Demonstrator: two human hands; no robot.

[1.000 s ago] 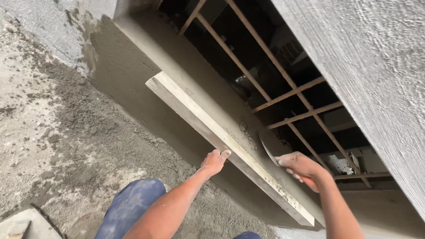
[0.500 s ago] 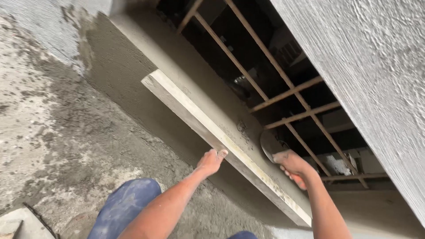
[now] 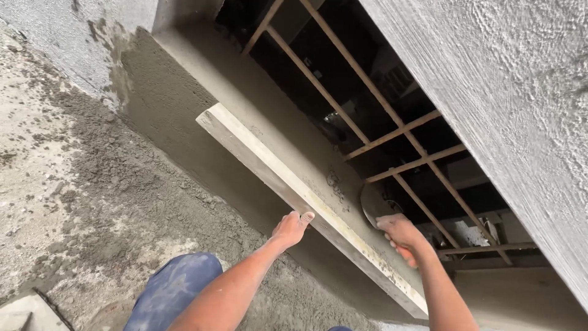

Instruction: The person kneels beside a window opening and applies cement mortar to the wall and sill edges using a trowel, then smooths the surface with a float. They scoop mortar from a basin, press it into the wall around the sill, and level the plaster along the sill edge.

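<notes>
A long pale wooden board (image 3: 263, 160) lies along the outer edge of a wet cement window sill (image 3: 288, 132). My left hand (image 3: 293, 227) presses against the board's side face near its middle, fingers closed on its edge. My right hand (image 3: 401, 236) grips the orange handle of a trowel (image 3: 372, 205), whose grey blade rests on the sill just beyond the board.
A grille of brown metal bars (image 3: 392, 132) fills the dark window opening. Rough grey plastered wall (image 3: 514, 104) stands to the right. Spilled wet mortar covers the ground (image 3: 79, 178) at left. My knee in blue cloth (image 3: 174, 291) shows at the bottom.
The view has shifted slightly. My right hand with the trowel has moved a little along the sill toward the left; my left hand stays on the board.
</notes>
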